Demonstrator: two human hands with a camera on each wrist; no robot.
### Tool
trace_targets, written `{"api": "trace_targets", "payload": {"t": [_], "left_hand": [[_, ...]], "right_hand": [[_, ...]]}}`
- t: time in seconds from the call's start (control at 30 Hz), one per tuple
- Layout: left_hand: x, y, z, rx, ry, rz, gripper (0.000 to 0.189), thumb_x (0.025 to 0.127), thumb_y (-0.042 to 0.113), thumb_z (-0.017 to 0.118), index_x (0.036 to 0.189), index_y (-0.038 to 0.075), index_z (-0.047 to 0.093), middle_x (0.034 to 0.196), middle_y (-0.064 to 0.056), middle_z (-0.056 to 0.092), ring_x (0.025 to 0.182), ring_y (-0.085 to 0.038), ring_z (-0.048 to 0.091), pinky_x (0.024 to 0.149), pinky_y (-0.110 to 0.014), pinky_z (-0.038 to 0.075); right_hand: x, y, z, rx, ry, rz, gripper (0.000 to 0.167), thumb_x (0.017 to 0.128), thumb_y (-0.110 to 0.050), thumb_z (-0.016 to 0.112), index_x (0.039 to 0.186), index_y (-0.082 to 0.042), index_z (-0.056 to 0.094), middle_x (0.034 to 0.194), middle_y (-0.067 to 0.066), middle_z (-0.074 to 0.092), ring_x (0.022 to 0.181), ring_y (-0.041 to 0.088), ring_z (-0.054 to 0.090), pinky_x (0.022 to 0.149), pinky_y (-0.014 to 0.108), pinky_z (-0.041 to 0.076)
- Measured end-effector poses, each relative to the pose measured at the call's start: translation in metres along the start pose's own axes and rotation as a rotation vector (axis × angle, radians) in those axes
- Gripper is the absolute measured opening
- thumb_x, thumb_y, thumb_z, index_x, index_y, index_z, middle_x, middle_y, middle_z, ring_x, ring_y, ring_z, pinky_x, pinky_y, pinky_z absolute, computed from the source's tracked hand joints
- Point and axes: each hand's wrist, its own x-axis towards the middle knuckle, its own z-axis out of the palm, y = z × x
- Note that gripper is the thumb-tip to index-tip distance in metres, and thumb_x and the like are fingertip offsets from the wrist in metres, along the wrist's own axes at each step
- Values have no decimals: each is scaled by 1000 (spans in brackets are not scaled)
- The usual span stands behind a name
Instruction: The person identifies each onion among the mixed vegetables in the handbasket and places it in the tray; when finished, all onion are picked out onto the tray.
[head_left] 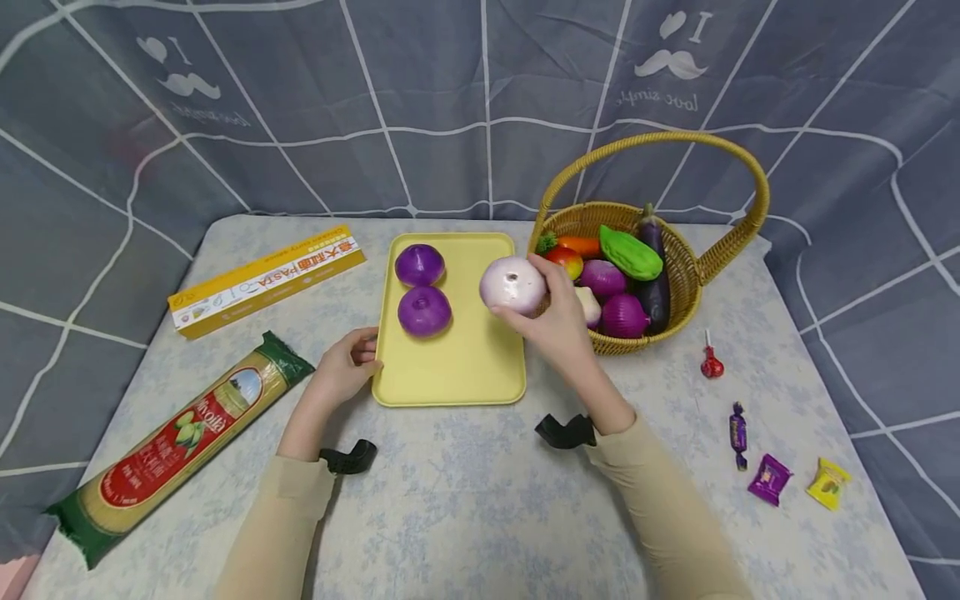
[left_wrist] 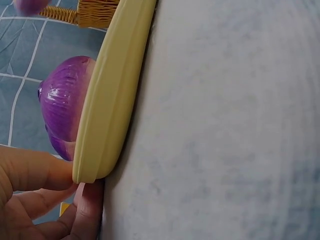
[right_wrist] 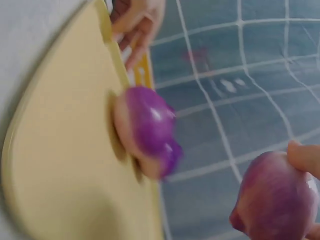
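Pale tabletop point(head_left: 465, 500); onion point(head_left: 510, 286) in right hand point(head_left: 558, 323), tip downward, axis roughly upright.

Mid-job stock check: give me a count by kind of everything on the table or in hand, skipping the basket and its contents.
Tray: 1
Onions: 3 (one in the right hand)
Pasta box: 1
Pasta bag: 1
Lollipop: 1
Wrapped candies: 3
Total: 10
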Motion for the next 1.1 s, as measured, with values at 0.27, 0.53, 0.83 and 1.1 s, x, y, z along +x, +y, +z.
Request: {"api": "trace_targets", "payload": {"t": [0.27,0.53,0.83,1.1], "left_hand": [[0,-2,0,-6,-22,8,56,96,4,56,148,-2,38,129,-25,54,116,-35,55,95,-41,49],[-2,-3,0,-23,-23,1,55,96,4,56,148,-2,38,130,-25,53,116,-35,54,95,-40,48],[-3,0,-1,-13,-25,-13,55,97,4,55,148,-2,37,130,-25,52,116,-35,53,95,-40,47],[-2,3,-2,3,-20,-2,54,96,3,55,147,-3,37,128,-26,52,115,-36,53,94,-41,47]], "right_hand": [[40,6,59,9,-79,103,82,81,-30,78,148,-3,39,147,18,43,130,31,47,109,44,43],[72,19,85,-30,-19,197,85,81,-29,77,149,0,35,147,22,39,130,35,48,111,45,41],[86,29,98,-43,23,279,88,82,-31,79,150,-2,33,148,23,38,132,36,47,113,44,39],[83,25,97,-42,5,228,95,83,-31,80,154,2,25,154,25,30,142,34,36,119,40,31]]}}
